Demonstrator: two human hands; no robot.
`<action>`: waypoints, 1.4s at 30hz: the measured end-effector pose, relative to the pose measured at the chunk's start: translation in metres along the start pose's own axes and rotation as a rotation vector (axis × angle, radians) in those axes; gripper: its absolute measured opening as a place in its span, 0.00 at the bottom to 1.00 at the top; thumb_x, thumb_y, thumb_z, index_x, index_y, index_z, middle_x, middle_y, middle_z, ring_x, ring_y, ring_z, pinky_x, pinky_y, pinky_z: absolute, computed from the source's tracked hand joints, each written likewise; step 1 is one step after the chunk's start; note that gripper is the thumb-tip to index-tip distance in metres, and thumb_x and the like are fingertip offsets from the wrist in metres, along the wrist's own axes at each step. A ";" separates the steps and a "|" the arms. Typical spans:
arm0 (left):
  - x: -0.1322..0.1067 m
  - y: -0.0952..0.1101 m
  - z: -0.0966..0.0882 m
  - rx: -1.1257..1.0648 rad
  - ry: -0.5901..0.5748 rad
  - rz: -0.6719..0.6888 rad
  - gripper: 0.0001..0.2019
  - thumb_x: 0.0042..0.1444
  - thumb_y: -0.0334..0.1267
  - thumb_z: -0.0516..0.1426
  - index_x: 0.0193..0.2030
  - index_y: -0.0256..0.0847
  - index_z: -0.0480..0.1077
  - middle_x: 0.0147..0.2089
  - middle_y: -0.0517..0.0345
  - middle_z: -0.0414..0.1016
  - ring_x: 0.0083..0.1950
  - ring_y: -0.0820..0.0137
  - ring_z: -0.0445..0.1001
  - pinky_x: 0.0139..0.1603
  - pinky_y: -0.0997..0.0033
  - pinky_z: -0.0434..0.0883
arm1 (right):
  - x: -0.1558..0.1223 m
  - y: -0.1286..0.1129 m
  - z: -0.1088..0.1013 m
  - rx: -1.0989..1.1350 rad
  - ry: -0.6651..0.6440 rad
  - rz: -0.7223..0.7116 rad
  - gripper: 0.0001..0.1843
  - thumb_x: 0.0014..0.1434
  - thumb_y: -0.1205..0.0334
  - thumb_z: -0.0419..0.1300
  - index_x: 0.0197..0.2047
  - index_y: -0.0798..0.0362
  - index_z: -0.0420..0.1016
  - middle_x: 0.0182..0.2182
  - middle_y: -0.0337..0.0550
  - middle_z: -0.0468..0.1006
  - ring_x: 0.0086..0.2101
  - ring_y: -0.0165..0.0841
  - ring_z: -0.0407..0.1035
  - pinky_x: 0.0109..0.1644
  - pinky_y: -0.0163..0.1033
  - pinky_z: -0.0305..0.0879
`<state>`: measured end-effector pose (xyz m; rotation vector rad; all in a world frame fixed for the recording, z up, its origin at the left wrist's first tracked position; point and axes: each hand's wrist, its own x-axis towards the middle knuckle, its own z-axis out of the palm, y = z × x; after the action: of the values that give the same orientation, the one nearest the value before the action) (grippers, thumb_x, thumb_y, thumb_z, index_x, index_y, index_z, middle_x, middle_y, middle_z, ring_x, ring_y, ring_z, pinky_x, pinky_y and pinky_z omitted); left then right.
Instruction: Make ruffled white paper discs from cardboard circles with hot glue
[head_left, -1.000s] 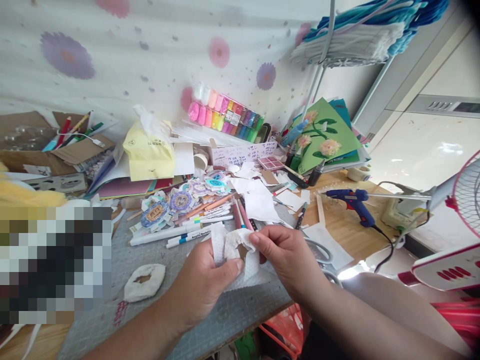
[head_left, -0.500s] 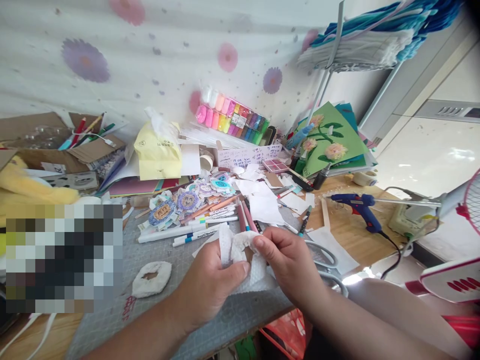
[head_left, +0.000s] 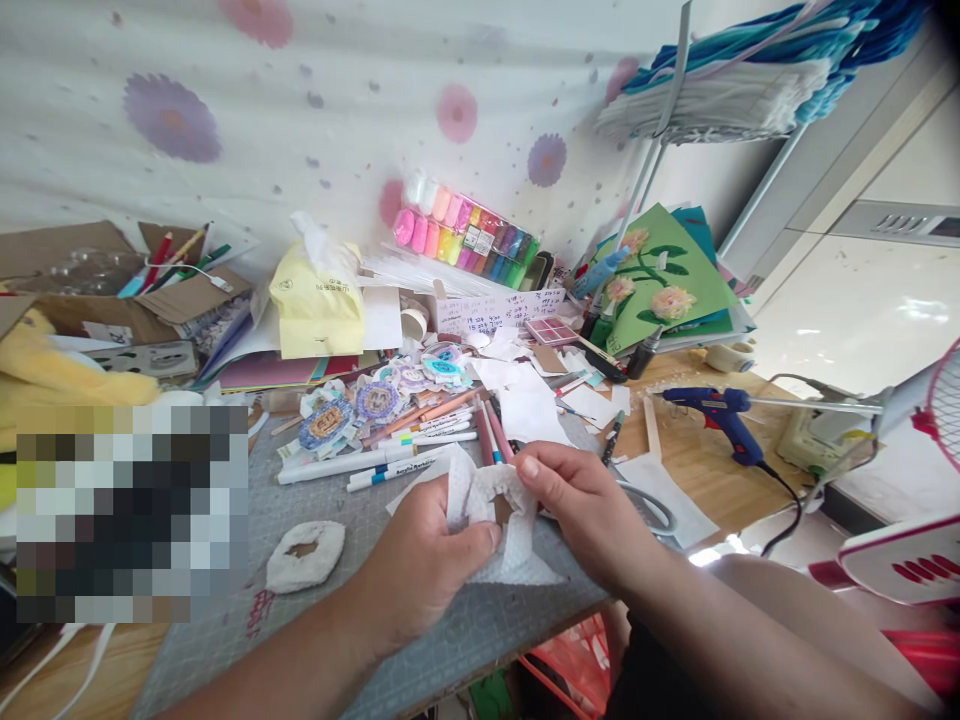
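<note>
Between my hands, over the grey cutting mat (head_left: 472,635), is a white dimpled paper towel (head_left: 517,560) bunched around a small opening that shows brown inside. My left hand (head_left: 424,560) grips its left side, thumb pressed near the opening. At the upper right edge, my right hand (head_left: 585,500) pinches the towel between thumb and fingers. A lower corner of the towel hangs loose over the mat. To the left lies a similar white wrapped ring (head_left: 322,568) with a ragged hole in its middle.
Acrylic markers (head_left: 394,470), paper scraps (head_left: 529,405) and round coloured cutouts (head_left: 326,425) crowd the area behind my hands. A blue glue gun (head_left: 720,410) stands at the right. Farther back are a yellow tissue pack (head_left: 319,310) and coloured clay packs (head_left: 465,235).
My right hand has shifted slightly up and to the right, and the towel's lower right corner now shows more. My left hand stays nearly in place.
</note>
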<state>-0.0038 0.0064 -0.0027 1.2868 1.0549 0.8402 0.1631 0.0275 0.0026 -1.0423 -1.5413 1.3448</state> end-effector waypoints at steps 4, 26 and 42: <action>-0.001 0.003 0.001 0.074 0.005 -0.008 0.03 0.50 0.34 0.55 0.33 0.39 0.67 0.28 0.63 0.67 0.32 0.69 0.66 0.33 0.71 0.64 | 0.003 -0.002 0.001 -0.222 0.052 -0.036 0.16 0.58 0.52 0.55 0.23 0.54 0.65 0.19 0.33 0.60 0.23 0.26 0.52 0.24 0.31 0.49; 0.003 -0.003 0.000 0.124 -0.023 -0.076 0.05 0.46 0.31 0.54 0.32 0.38 0.68 0.26 0.65 0.66 0.27 0.74 0.60 0.27 0.74 0.59 | 0.006 0.003 -0.004 -0.008 -0.011 0.090 0.17 0.51 0.51 0.62 0.22 0.55 0.66 0.18 0.31 0.61 0.20 0.23 0.50 0.23 0.31 0.46; 0.005 -0.005 0.001 -0.152 0.110 -0.043 0.13 0.47 0.33 0.59 0.42 0.37 0.73 0.31 0.59 0.75 0.34 0.66 0.71 0.34 0.69 0.67 | -0.003 0.011 0.003 0.102 0.050 0.150 0.17 0.51 0.49 0.63 0.25 0.54 0.67 0.16 0.33 0.67 0.19 0.25 0.60 0.24 0.31 0.55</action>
<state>-0.0017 0.0101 -0.0083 1.0969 1.0799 0.9490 0.1621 0.0246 -0.0087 -1.1367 -1.3663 1.4725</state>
